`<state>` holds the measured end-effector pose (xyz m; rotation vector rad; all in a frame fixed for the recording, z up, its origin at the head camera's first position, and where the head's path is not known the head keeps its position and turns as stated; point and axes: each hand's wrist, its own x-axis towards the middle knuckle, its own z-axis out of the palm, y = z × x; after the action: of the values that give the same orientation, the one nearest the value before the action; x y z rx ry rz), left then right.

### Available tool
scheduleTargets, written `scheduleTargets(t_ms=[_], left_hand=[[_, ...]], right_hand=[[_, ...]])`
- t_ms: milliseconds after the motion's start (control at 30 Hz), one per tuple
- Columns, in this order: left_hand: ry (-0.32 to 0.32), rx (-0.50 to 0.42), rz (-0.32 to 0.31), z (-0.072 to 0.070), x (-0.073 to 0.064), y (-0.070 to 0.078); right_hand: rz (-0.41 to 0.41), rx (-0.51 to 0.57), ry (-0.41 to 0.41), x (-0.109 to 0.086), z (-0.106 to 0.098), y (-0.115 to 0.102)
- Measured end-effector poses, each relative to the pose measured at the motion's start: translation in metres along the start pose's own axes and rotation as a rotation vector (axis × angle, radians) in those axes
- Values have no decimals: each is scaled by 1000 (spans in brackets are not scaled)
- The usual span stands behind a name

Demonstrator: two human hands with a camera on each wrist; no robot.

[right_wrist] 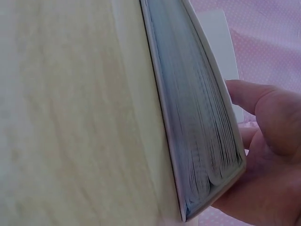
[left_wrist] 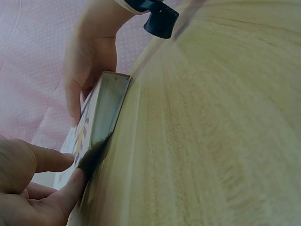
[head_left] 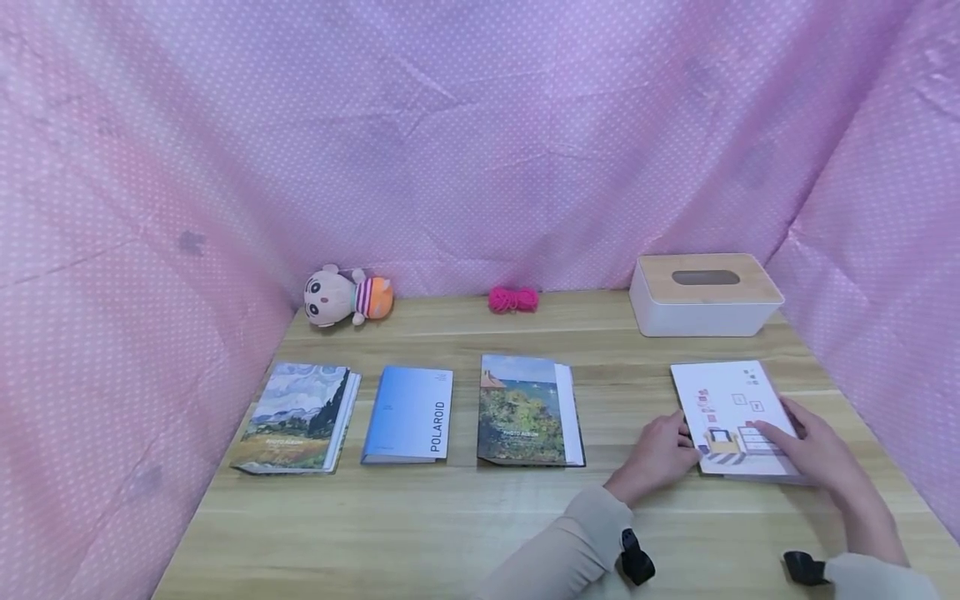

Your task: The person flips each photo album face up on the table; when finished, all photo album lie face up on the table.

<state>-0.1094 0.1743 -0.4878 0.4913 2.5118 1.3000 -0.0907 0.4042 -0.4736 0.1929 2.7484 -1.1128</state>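
Note:
A white photo album with cartoon drawings on its cover lies flat on the right of the table. My left hand is at its left edge, fingers bent at the cover's side near the lower corner. From the right, my right hand grips the album, thumb over the cover and the other fingers at the side edge, partly hidden. In the right wrist view, the album's stacked pages show between its covers. The left wrist view shows a fingertip and thumb of the left hand at the album's dark corner.
To the left lie a floral photo album, a blue Polaroid album and a landscape photo album. Along the back are a plush toy, pink yarn and a tissue box. Pink dotted cloth hangs around the table.

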Motion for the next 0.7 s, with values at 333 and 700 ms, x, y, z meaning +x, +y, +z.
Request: scheduleTargets(t_ms=[333,700], left_hand=[[35,65,53,3,2,-4],[62,122,89,5,3,-6]], right_hand=[[36,5,37,-3,1,-4],[68,127,70,-11,-3,-10]])
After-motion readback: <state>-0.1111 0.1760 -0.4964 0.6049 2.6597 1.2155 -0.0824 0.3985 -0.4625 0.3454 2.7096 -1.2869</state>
